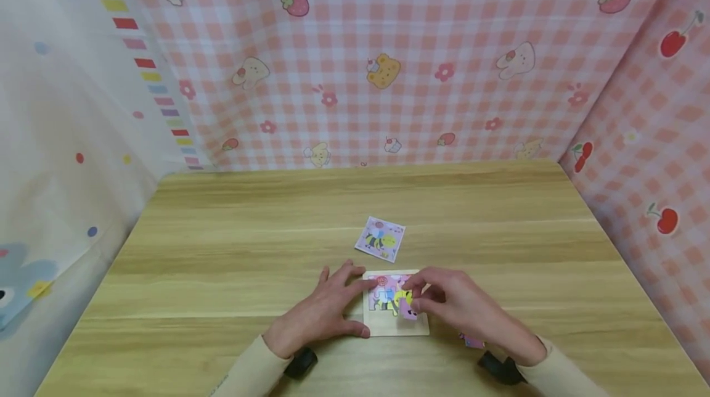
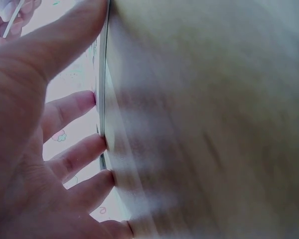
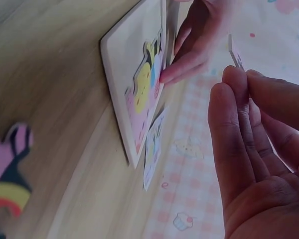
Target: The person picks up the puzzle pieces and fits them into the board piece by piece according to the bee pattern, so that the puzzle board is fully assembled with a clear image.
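A square wooden puzzle board [image 1: 391, 326] lies on the table, its upper part filled with bee-picture pieces and its lower strip bare wood. Along the board's left side rests my left hand [image 1: 318, 314], fingers spread. Its thumb [image 2: 65, 37] is at the board's edge, and one fingertip reaches over the picture near the top left. My right hand [image 1: 463, 304] pinches a pink puzzle piece [image 1: 408, 309] between thumb and fingertips, above the right part of the board. In the right wrist view that piece [image 3: 234, 52] appears nearly edge-on.
Behind the board lies a small picture card [image 1: 381, 240] with the same bee. Loose puzzle pieces [image 1: 473, 341] lie on the table [image 1: 249, 230] right of the board, partly under my right forearm. Patterned curtains [image 1: 344, 76] stand behind and beside the table.
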Demonstrator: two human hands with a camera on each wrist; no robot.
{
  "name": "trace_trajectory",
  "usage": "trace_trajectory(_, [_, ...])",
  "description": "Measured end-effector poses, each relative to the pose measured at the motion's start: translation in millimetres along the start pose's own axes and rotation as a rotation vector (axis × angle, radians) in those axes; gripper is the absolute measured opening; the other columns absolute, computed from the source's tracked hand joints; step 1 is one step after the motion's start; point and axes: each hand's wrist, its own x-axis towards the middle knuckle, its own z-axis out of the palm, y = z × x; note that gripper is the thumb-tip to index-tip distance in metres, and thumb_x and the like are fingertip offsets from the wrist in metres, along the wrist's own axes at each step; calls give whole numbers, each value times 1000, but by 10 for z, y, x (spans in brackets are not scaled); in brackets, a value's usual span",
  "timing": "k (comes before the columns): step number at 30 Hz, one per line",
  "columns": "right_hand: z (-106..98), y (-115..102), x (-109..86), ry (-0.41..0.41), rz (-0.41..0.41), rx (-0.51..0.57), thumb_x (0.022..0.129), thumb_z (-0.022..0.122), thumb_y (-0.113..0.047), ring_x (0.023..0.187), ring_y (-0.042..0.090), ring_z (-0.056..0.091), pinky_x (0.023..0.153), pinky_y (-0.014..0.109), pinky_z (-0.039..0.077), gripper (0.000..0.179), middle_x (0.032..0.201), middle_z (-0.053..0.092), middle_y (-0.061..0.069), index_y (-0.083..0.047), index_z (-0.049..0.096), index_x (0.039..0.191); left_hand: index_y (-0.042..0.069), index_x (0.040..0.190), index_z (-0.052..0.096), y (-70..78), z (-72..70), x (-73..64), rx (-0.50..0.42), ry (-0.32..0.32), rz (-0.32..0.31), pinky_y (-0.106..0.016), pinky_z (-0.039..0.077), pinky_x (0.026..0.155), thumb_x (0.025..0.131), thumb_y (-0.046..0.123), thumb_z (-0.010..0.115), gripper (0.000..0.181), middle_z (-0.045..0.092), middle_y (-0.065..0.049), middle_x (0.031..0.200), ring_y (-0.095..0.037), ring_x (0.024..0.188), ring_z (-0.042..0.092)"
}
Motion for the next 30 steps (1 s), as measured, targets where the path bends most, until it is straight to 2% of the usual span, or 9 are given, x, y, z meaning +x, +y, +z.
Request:
trace_trajectory(4, [56, -8, 50, -3, -21, -25, 93, 76, -4, 76, 3, 63, 69, 24, 57, 18, 92, 70, -9, -10, 74, 110, 22, 154, 51, 1, 2, 7, -3, -5, -12, -72, 11, 120, 83, 46, 85, 83, 38, -11, 159, -42, 155, 20])
trace_trajectory(11, [147, -13, 140, -29, -7, -25, 94, 76, -8, 82, 3, 66, 71, 24, 57, 14, 95, 72, -9, -10, 75, 107, 21, 153, 52, 0, -5, 0, -1, 5, -8, -72, 14, 119, 81, 45, 87, 83, 39, -10, 158, -42, 154, 22])
trace_trajectory(19, [238, 25, 215, -39, -56, -61, 95, 74, -5, 80, 0, 64, 71, 23, 56, 12, 92, 68, -12, -12, 75, 105, 9, 152, 48, -1, 4, 17, 18, 14, -13, -73, 16, 118, 80, 46, 88, 90, 41, -10, 155, -41, 153, 24])
trace_trajectory(30, [307, -15, 306, -48, -26, -102, 94, 72, -4, 76, 0, 62, 71, 23, 54, 12, 86, 68, -13, -14, 75, 101, 3, 150, 48, 11, 5, 13, 31, 35, -6, -72, 17, 118, 79, 46, 89, 93, 43, -11, 154, -41, 152, 26])
